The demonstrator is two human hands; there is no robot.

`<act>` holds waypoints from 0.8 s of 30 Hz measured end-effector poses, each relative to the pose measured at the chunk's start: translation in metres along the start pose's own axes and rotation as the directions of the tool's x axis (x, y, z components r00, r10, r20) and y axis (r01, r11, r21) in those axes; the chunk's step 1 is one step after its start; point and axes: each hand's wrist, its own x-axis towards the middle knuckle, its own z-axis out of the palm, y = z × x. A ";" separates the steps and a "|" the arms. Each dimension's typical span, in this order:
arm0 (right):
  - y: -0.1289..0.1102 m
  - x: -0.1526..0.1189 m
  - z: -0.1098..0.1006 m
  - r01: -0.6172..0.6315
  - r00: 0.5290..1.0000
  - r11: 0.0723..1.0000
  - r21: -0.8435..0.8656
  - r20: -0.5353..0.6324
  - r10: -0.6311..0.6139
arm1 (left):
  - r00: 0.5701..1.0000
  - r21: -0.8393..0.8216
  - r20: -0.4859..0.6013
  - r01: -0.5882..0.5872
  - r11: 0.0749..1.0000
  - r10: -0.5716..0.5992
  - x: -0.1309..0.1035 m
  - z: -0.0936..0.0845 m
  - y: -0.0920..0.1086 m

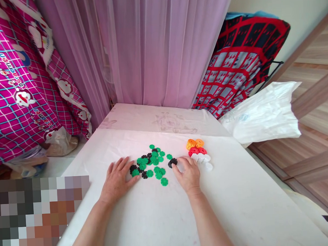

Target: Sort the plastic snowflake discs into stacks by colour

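Green notched plastic discs and black notched discs lie in a loose mixed pile on the white table. At the pile's left edge rests my left hand, open, its thumb and fingers apart around some black and green discs. My right hand is at the right side of the pile, thumb and forefinger closed on a couple of black discs. Just beyond it are stacks of orange discs, red discs and white discs.
A white plastic bag hangs at the table's right edge. Purple curtains fall behind the table. Patterned pink fabric is at left, with plastic bags below. A red and black cloth stands back right.
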 end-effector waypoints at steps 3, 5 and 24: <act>0.000 0.001 0.000 -0.003 1.000 1.000 -0.015 0.018 0.003 | 1.000 0.005 0.016 0.003 1.000 -0.003 0.000 -0.002 0.001; 0.001 0.000 -0.001 -0.009 1.000 1.000 -0.010 0.020 0.009 | 1.000 0.005 0.015 0.002 1.000 -0.002 0.000 -0.002 0.001; 0.007 -0.018 0.002 -0.007 0.974 0.997 -0.080 0.227 0.025 | 0.999 0.008 0.024 0.021 1.000 -0.021 0.001 -0.001 0.001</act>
